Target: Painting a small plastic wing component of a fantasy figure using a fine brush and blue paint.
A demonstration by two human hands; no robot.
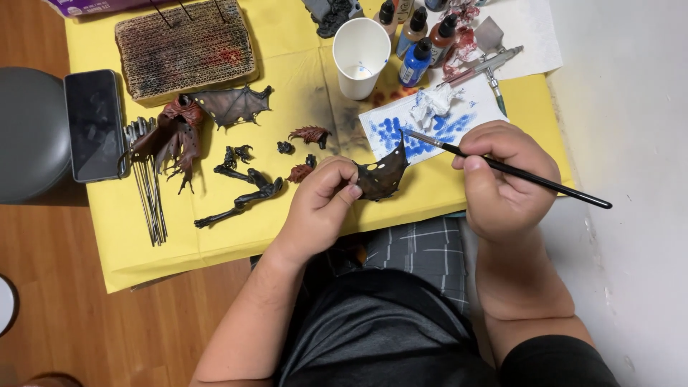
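Note:
My left hand (324, 199) pinches a dark brown miniature wing piece (383, 174) with small holes, held just above the yellow sheet (215, 229). My right hand (502, 175) grips a thin black paintbrush (534, 179); its tip points left, close to the wing's upper point. Behind the wing lies a white paper palette (437, 118) smeared with blue paint and a wad of white tissue.
A white paper cup (360, 57), several paint bottles (419, 36) and an airbrush (487, 68) stand at the back. Red and black miniature parts (236, 179), a second wing (233, 106), metal rods (149, 193), a cardboard block (185, 46) and a phone (94, 123) lie left.

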